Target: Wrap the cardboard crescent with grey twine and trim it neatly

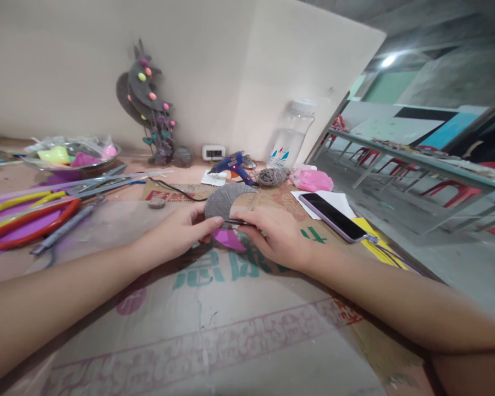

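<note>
A crescent wrapped in grey yarn (pixel 226 201) is held up over the table by my left hand (pixel 187 228), thumb in front and fingers behind. My right hand (pixel 278 234) is closed, pinching a thin dark stick-like tool (pixel 237 222) whose tip meets the crescent's lower edge; its exact kind is unclear. Below the crescent a purple piece (pixel 230 240) shows, partly covered by my hands. Just behind the crescent lie a blue hot glue gun (pixel 233 164) and a ball of grey yarn (pixel 273 176).
Scissors with red handles (pixel 33 225), a grey pen (pixel 66 225) and a metal bowl (pixel 74 171) are at left. A finished moon ornament (pixel 142 91) leans on the wall. A bottle (pixel 291 135), pink bag (pixel 312 179) and phone (pixel 333 216) stand or lie at right.
</note>
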Tool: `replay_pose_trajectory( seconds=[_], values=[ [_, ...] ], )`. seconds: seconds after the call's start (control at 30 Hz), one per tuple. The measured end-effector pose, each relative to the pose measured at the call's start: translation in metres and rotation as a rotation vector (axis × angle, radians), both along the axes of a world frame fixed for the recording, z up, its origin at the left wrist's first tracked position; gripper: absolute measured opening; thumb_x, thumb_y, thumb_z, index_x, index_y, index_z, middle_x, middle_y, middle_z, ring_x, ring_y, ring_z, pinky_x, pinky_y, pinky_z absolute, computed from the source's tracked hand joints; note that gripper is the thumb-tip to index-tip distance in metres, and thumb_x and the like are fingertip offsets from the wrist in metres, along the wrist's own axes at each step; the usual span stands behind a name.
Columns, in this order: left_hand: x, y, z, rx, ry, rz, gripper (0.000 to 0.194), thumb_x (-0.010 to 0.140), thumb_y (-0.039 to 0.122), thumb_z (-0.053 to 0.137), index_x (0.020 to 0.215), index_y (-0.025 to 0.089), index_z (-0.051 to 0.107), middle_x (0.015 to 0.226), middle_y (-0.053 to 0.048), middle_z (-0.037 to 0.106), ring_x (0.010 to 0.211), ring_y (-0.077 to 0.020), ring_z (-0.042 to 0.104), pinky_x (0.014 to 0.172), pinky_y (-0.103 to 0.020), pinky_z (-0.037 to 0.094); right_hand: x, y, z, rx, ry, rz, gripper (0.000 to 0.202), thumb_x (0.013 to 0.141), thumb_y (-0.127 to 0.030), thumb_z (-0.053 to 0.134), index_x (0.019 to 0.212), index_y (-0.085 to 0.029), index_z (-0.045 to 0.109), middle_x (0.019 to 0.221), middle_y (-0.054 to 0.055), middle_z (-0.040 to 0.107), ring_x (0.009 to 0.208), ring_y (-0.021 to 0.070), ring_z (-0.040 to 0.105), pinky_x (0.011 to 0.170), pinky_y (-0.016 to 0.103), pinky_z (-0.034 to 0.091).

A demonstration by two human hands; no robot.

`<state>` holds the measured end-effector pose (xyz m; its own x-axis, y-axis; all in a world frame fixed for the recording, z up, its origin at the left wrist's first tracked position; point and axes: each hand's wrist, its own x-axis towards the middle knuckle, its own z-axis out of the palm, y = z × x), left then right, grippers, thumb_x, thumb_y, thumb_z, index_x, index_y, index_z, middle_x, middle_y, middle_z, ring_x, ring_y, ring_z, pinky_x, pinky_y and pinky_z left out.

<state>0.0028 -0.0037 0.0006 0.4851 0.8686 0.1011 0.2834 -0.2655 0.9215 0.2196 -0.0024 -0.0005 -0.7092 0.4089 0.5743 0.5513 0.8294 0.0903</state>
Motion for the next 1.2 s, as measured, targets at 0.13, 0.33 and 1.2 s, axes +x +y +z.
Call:
replay_pose_trajectory(
  seconds=[0.13, 0.33, 1.2],
  values=[
    [0.0, 0.0, -0.001, 0.02, 0.015, -0.009, 0.021, 0.085, 0.037, 0.047, 0.085, 0.017, 0.055, 0.065, 0.003, 0.048, 0.056, -0.0102, 0.044, 0.051, -0.021, 0.035, -0.002, -0.001, 0.001, 0.075, -0.108, 0.023, 0.032, 0.092, -0.018, 0.037, 0.118, -0.021, 0.055, 0.08, 0.002, 0.06, 0.07, 0.0121, 0.052, 0.063, 0.025, 0.039],
    [0.001, -0.001, 0.001, -0.027, 0.002, 0.027, 0.021, 0.083, 0.036, 0.048, 0.085, 0.017, 0.055, 0.066, 0.003, 0.05, 0.057, -0.0107, 0.045, 0.053, -0.021, 0.036, -0.002, -0.001, 0.002, 0.18, -0.153, 0.1, 0.025, 0.091, -0.022, 0.043, 0.11, -0.02, 0.06, 0.078, 0.002, 0.06, 0.07, 0.0127, 0.052, 0.061, 0.027, 0.037],
    [0.0, -0.009, -0.001, 0.065, 0.103, 0.036, 0.028, 0.083, 0.035, 0.053, 0.105, 0.02, 0.059, 0.071, 0.003, 0.057, 0.061, -0.0103, 0.05, 0.052, -0.02, 0.038, -0.003, 0.004, -0.001, -0.317, -0.015, -0.241, 0.031, 0.092, -0.039, 0.037, 0.101, -0.02, 0.059, 0.083, 0.003, 0.067, 0.072, 0.0137, 0.059, 0.061, 0.023, 0.033]
  ],
)
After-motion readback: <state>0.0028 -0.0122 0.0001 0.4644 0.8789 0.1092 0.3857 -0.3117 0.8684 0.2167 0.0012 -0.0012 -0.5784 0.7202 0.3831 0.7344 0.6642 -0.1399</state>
